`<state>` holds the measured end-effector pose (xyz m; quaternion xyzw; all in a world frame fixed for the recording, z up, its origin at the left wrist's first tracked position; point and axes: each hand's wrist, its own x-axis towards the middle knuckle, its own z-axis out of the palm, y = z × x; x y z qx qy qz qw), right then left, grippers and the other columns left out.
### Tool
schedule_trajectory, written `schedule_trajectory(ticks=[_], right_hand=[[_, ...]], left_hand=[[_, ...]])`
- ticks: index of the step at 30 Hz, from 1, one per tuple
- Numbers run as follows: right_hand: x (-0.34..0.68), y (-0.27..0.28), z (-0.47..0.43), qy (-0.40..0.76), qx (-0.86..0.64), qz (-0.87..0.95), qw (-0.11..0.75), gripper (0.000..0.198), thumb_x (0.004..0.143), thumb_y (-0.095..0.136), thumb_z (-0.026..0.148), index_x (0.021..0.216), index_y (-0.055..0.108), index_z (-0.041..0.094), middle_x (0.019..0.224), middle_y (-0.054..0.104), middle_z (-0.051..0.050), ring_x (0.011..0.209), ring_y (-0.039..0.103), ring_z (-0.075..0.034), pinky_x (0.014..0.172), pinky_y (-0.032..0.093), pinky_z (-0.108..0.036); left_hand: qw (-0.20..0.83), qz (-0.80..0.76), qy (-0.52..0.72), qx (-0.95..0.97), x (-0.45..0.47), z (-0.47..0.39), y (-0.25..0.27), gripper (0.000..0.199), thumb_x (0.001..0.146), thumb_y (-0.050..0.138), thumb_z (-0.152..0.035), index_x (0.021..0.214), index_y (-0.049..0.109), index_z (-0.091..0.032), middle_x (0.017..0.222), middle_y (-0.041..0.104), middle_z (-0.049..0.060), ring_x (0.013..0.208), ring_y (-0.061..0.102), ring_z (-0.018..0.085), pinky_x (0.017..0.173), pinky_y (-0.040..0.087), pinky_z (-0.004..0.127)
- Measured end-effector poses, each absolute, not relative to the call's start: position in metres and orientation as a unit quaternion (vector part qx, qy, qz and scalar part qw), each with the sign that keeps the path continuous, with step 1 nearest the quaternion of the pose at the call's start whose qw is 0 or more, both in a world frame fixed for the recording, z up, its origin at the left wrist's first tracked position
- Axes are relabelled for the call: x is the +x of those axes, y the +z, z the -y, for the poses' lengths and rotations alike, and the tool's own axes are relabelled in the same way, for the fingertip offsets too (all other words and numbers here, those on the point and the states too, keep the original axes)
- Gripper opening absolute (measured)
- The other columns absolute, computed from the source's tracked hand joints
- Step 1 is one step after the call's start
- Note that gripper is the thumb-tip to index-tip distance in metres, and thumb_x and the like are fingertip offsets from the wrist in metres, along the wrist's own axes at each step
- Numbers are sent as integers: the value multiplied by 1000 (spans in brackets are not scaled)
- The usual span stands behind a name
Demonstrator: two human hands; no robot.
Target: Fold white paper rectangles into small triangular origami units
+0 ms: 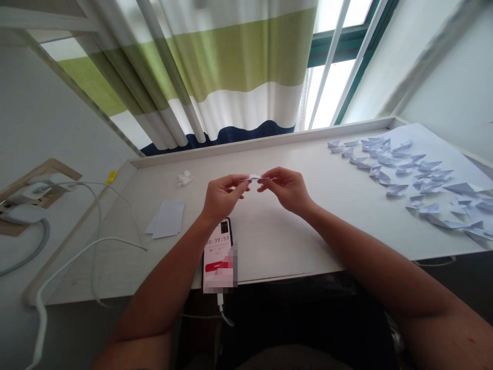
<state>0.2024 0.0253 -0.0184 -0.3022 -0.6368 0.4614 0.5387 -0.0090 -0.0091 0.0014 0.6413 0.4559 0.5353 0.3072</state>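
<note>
A small folded white paper (pixel 254 177) is stretched between my two hands, above the middle of the white desk (pixel 269 241). My left hand (pixel 224 194) pinches its left end between thumb and fingers. At the other end, my right hand (pixel 285 189) pinches it in the same way. The fingertips hide both ends of the paper, and only its middle, slightly peaked, shows between them. Many folded paper boats (pixel 400 167) stand spread over the right side of the desk.
Left of my hands lie a stack of paper sheets (pixel 168 219) and a crumpled white paper (pixel 184 178). A phone (pixel 217 252) with a timer rests at the front edge, its cable (pixel 221 303) hanging down. White cords (pixel 96 241) run from a wall socket (pixel 31 192). A curtain (pixel 239 56) hangs behind.
</note>
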Motion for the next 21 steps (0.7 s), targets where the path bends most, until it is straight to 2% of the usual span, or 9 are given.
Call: schedule_trajectory(ticks=[2, 4, 10, 14, 17, 21], right_hand=[[202, -17, -25, 473, -276, 635, 545, 41, 84, 91, 60, 92, 76, 22, 92, 83, -6, 89, 84, -26, 87, 71, -46], [202, -16, -25, 493, -263, 631, 539, 42, 83, 93, 58, 96, 75, 22, 96, 83, -7, 95, 84, -27, 94, 70, -47], [198, -20, -28, 562, -259, 589, 520, 59, 74, 99, 58, 105, 62, 24, 88, 83, -1, 80, 83, -22, 82, 71, -42], [197, -21, -28, 555, -249, 606, 513, 63, 73, 101, 56, 112, 64, 24, 88, 84, -2, 84, 83, -23, 82, 71, -42], [198, -20, -27, 537, -238, 629, 509, 56, 76, 99, 53, 110, 67, 23, 88, 83, -3, 84, 82, -23, 80, 70, -41], [199, -18, -26, 525, -234, 642, 508, 48, 78, 98, 51, 105, 71, 22, 89, 83, -4, 81, 81, -22, 77, 69, -41]], left_hand=[[331, -437, 553, 627, -8, 8, 4, 27, 89, 86, -38, 108, 88, -19, 99, 87, 10, 87, 83, 23, 66, 68, 31], [344, -431, 568, 611, -6, 8, 4, 28, 88, 88, -40, 105, 87, -19, 97, 86, 9, 87, 83, 23, 67, 69, 33], [371, -421, 577, 594, 2, 10, -1, 33, 79, 96, -42, 92, 78, -18, 86, 84, 5, 79, 82, 22, 71, 69, 35], [423, -428, 559, 570, 4, 12, 0, 48, 77, 98, -43, 107, 69, -20, 86, 84, 4, 80, 82, 22, 75, 67, 35], [450, -436, 529, 572, 0, 10, 3, 52, 79, 96, -45, 116, 73, -18, 87, 84, 6, 82, 81, 22, 71, 65, 33], [460, -437, 492, 595, -5, 6, 0, 43, 79, 95, -52, 96, 84, -15, 80, 82, 8, 72, 76, 20, 65, 61, 33]])
